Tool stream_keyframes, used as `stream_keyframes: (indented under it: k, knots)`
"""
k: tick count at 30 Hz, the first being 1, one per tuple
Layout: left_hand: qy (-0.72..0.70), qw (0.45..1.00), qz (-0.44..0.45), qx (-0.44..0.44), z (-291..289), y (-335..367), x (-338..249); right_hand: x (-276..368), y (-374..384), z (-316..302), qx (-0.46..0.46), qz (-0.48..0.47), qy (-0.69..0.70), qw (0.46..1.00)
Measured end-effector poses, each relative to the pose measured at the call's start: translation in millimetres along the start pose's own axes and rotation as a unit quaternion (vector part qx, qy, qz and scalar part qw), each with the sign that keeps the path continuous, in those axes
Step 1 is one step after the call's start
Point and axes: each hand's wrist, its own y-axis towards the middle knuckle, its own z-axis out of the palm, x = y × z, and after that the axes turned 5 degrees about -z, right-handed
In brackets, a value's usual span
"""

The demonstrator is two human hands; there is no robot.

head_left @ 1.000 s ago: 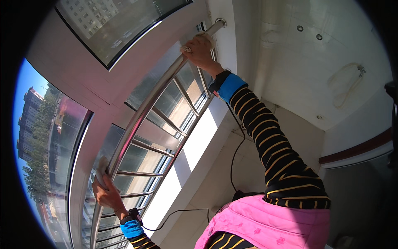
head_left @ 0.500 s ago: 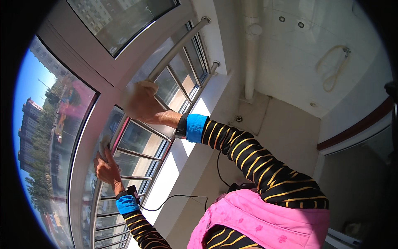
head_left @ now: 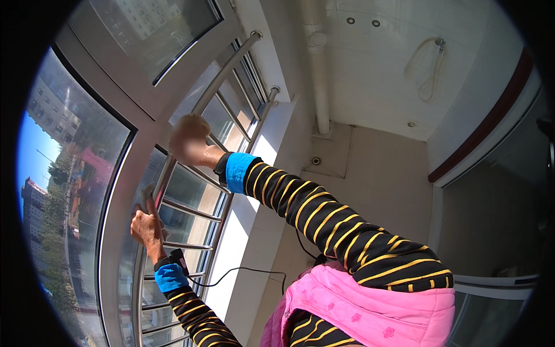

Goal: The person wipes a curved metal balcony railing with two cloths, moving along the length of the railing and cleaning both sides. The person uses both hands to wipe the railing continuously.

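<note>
My right hand (head_left: 189,143) is closed at the upper metal rail of the window guard (head_left: 228,70), its arm stretched out. A beige, cloth-like piece (head_left: 200,124) shows at its fingers; blur hides the grip's details. Lower along that rail, my left hand (head_left: 148,228) has its fingers bent around the bar, with one finger pointing up along it. A pale, soft-looking piece (head_left: 148,190) shows at the fingertips, pressed against the rail. Both wrists wear dark bands over blue cuffs, and a black cable (head_left: 245,269) runs from the left one.
Window frames (head_left: 124,139) with glass stand close on the left, buildings and trees beyond. Below the bars lies a white sill (head_left: 240,231). A vertical pipe (head_left: 318,75), a floor drain (head_left: 315,161) and a wall tap with a hose (head_left: 428,69) are farther right.
The whole view has shifted, so the pipe, tap and floor sit farther left in the picture. Both hands stay at the rail; the right hand's pose has changed slightly.
</note>
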Motion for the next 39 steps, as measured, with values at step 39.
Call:
stream_keyframes:
  k: [39]
  knots:
    - [-0.004,0.999,-0.022,0.029,8.5,5.0,4.1,100.3,-1.8,38.6,0.105,-0.039,0.027,0.993]
